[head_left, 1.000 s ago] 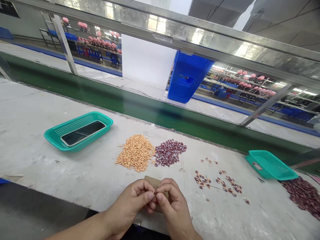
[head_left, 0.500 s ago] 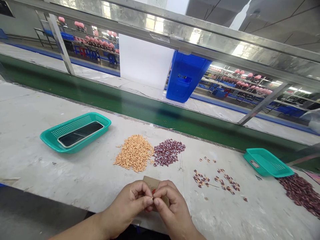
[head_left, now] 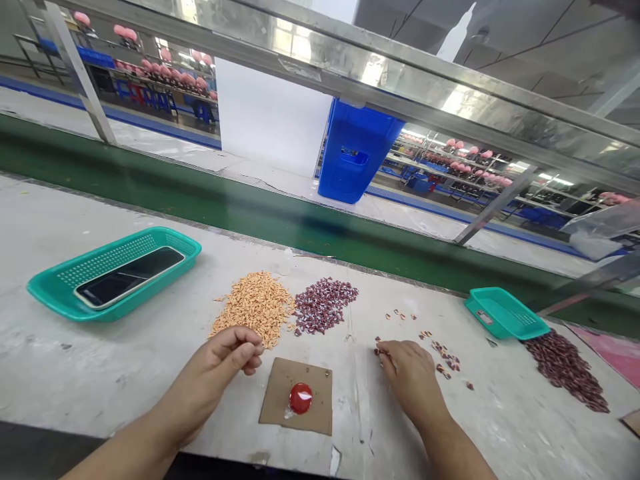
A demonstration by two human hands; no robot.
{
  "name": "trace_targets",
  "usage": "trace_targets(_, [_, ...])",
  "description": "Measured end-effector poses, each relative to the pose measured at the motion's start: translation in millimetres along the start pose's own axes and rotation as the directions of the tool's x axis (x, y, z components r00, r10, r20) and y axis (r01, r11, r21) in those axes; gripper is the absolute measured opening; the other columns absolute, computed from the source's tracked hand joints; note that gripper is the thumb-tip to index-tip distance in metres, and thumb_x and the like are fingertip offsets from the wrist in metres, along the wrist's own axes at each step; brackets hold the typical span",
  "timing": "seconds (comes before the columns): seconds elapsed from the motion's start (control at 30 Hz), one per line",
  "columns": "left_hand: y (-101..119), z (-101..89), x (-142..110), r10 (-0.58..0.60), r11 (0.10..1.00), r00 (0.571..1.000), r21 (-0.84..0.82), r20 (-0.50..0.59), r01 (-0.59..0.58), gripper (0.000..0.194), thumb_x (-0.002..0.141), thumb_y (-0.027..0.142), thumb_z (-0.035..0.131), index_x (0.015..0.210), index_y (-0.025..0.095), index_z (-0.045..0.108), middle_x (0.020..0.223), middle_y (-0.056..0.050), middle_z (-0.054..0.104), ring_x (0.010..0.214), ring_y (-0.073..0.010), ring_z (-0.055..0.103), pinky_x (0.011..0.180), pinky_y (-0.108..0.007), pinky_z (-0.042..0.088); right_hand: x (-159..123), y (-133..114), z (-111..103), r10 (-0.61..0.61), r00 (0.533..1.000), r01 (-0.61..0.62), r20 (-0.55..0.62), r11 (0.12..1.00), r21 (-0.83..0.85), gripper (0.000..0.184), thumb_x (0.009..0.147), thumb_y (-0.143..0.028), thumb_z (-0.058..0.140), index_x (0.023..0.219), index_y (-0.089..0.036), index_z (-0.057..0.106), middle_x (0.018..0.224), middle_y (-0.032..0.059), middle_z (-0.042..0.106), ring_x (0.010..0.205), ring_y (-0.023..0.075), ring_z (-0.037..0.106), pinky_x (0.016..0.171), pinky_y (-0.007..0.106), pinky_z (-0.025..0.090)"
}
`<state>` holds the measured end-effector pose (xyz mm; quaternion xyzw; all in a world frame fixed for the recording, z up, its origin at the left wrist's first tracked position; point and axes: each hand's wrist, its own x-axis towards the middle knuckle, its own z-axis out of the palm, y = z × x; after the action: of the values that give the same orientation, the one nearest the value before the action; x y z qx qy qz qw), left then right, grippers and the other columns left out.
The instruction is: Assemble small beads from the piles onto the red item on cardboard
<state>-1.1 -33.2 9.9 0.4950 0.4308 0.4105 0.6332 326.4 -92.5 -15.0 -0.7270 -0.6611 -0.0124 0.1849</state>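
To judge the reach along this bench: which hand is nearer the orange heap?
Left. The left hand is at the near edge of the heap of orange pieces, while the right hand is farther off to the heap's right, beside small scattered pieces.

Bright, even light glares off the steel rail [head_left: 380, 73], and the frame's edges bow outward.

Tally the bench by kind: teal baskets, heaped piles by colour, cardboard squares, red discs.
Teal plastic baskets: 2
Orange piles of small pieces: 1
Maroon piles of small pieces: 2
Cardboard squares: 1
Red discs: 1
Total: 7
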Motion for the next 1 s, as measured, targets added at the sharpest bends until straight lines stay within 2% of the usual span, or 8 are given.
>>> trace_targets(0.27, [13, -15.4, 0, 0.087, 0.996, 0.988, 0.048, -0.127, -0.081, 0.018, 0.075, 0.038, 0.068, 0.079, 0.021, 0.064, 0.07, 0.001, 0.062, 0.067, -0.0161, 0.053, 0.066, -0.027, 0.044, 63, -55, 25, -0.148, 0.976, 0.157, 0.162, 0.986, -0.046, 0.018, 0.085, -0.019, 0.054, 0.085, -0.025, 0.07, 0.087, 0.0023, 0.071, 0.089, 0.0204, 0.058, 0.081, 0.032, 0.036])
trace_targets(0.4, [15, -29.5, 0, 0.123, 0.988, 0.975, 0.112, -0.188, -0.103, 0.017, 0.074, 0.039, 0.067, 0.078, 0.022, 0.064, 0.07, 0.001, 0.062, 0.068, -0.017, 0.053, 0.065, -0.026, 0.044, 76, -61, 30, -0.145, 0.967, 0.167, 0.211, 0.982, -0.089, 0.015, 0.083, -0.018, 0.056, 0.078, -0.023, 0.069, 0.086, 0.0038, 0.07, 0.087, 0.0212, 0.058, 0.076, 0.031, 0.035])
trace_targets(0.5, [17, -38.8, 5, 0.153, 0.952, 0.978, 0.288, -0.14, -0.108, 0.014, 0.077, 0.037, 0.064, 0.079, 0.023, 0.064, 0.07, 0.001, 0.061, 0.069, -0.0183, 0.054, 0.065, -0.026, 0.044, 75, -59, 27, -0.144, 0.959, 0.173, 0.243, 0.98, -0.101, 0.016, 0.083, -0.017, 0.055, 0.078, -0.023, 0.069, 0.085, 0.0042, 0.071, 0.086, 0.0214, 0.058, 0.076, 0.031, 0.035])
trace_targets(0.6, [19, -40.6, 13, 0.164, 0.831, 0.987, 0.539, 0.001, -0.138, 0.01, 0.079, 0.031, 0.059, 0.077, 0.023, 0.064, 0.074, -0.001, 0.063, 0.073, -0.0208, 0.057, 0.067, -0.028, 0.043, 72, -56, 25, -0.148, 0.955, 0.179, 0.258, 0.979, -0.1, 0.018, 0.084, -0.015, 0.053, 0.078, -0.023, 0.068, 0.084, 0.0052, 0.07, 0.086, 0.022, 0.058, 0.077, 0.032, 0.035])
trace_targets(0.7, [17, -32.3, 21, 0.141, 0.614, 0.969, 0.75, 0.203, -0.247, 0.015, 0.082, 0.022, 0.051, 0.076, 0.023, 0.065, 0.08, -0.002, 0.066, 0.078, -0.022, 0.06, 0.07, -0.029, 0.042, 68, -54, 25, -0.152, 0.954, 0.18, 0.26, 0.98, -0.087, 0.019, 0.083, -0.012, 0.051, 0.074, -0.021, 0.066, 0.082, 0.006, 0.068, 0.084, 0.0227, 0.057, 0.076, 0.032, 0.035])
trace_targets(0.8, [10, -19.1, 26, 0.105, 0.379, 0.928, 0.849, 0.356, -0.368, 0.021, 0.085, 0.018, 0.046, 0.078, 0.022, 0.066, 0.083, -0.004, 0.065, 0.081, -0.0224, 0.06, 0.072, -0.03, 0.042, 65, -54, 26, -0.157, 0.956, 0.175, 0.248, 0.983, -0.052, 0.02, 0.083, -0.011, 0.049, 0.073, -0.021, 0.062, 0.081, 0.0069, 0.066, 0.084, 0.0236, 0.056, 0.075, 0.033, 0.035])
trace_targets(0.9, [2, -8.6, 30, 0.086, 0.236, 0.914, 0.883, 0.397, -0.406, 0.025, 0.087, 0.017, 0.042, 0.077, 0.021, 0.065, 0.08, -0.006, 0.064, 0.079, -0.0236, 0.059, 0.071, -0.032, 0.042, 61, -55, 23, -0.155, 0.961, 0.156, 0.229, 0.988, 0.013, 0.02, 0.083, -0.01, 0.046, 0.073, -0.02, 0.06, 0.079, 0.0065, 0.065, 0.082, 0.0235, 0.056, 0.075, 0.033, 0.037])
trace_targets(1.0, [-4, -4.3, 35, 0.086, 0.222, 0.92, 0.893, 0.382, -0.392, 0.025, 0.084, 0.012, 0.044, 0.071, 0.019, 0.063, 0.076, -0.007, 0.062, 0.076, -0.0238, 0.058, 0.072, -0.034, 0.043, 55, -62, 15, -0.164, 0.963, 0.141, 0.215, 0.983, 0.116, 0.019, 0.084, -0.011, 0.044, 0.075, -0.021, 0.058, 0.076, 0.0046, 0.064, 0.077, 0.0218, 0.056, 0.071, 0.032, 0.039])
